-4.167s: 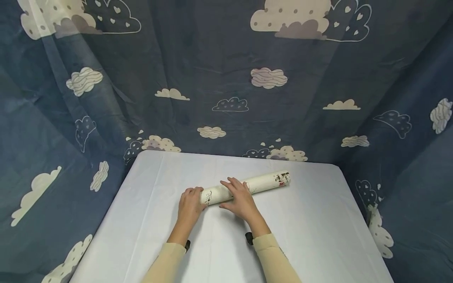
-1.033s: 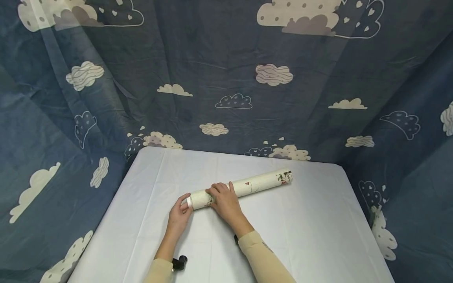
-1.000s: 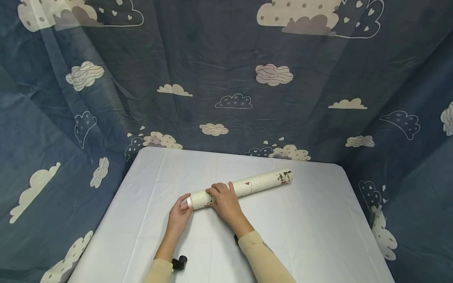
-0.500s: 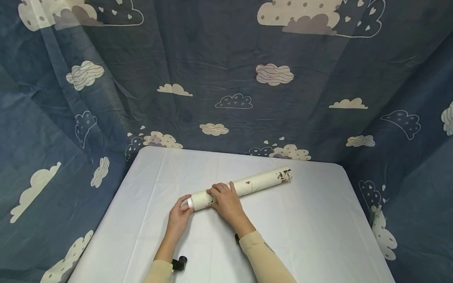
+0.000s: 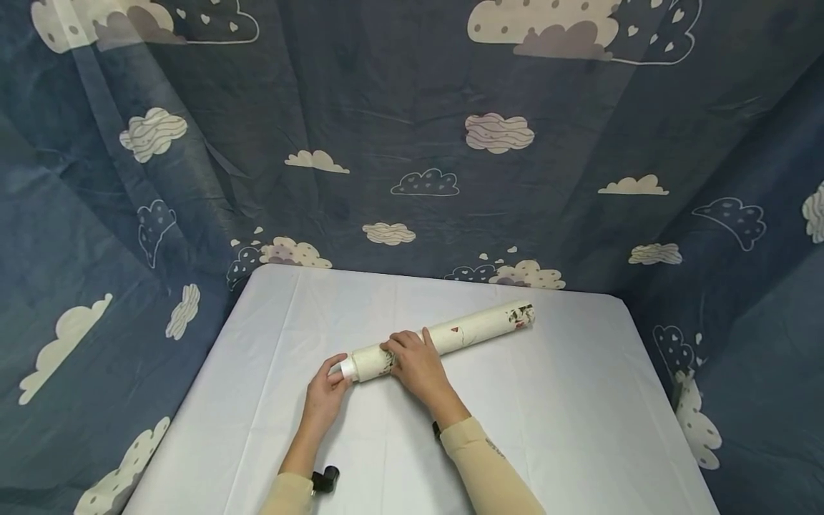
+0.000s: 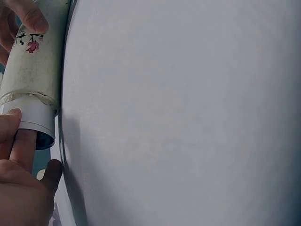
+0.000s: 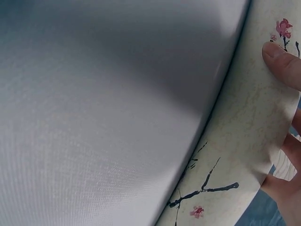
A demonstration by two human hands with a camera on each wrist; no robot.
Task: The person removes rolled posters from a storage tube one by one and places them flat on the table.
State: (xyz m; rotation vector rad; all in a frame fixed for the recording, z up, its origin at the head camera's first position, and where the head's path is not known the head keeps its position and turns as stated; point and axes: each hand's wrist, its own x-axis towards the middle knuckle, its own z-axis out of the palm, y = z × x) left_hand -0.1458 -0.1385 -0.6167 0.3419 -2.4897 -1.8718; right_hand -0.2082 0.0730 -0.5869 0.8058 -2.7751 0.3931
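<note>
A long cream cover (image 5: pixel 483 326) printed with dark branches and red blossoms lies slantwise on the table. Out of its left end juts a short length of white hollow tube (image 6: pixel 33 115), next to the cover's uneven edge. My left hand (image 5: pixel 324 397) pinches this tube at its mouth, thumb outside and fingers inside, as the left wrist view shows. Farther along, my right hand (image 5: pixel 418 363) grips the cover, its thumb (image 7: pixel 277 59) near a pink blossom and its other fingers on the far side. The rest of the tube is hidden in the cover.
A white-covered table (image 5: pixel 579 400) lies under the hands, its back edge against a dark blue curtain (image 5: pixel 360 107) with cloud prints. More of the curtain hangs at both sides. A black wrist camera (image 5: pixel 326 479) shows at the left sleeve.
The right hand and the cream cover have shifted slightly right over the last second, and more white tube shows at the left end. The left hand has stayed nearly still.
</note>
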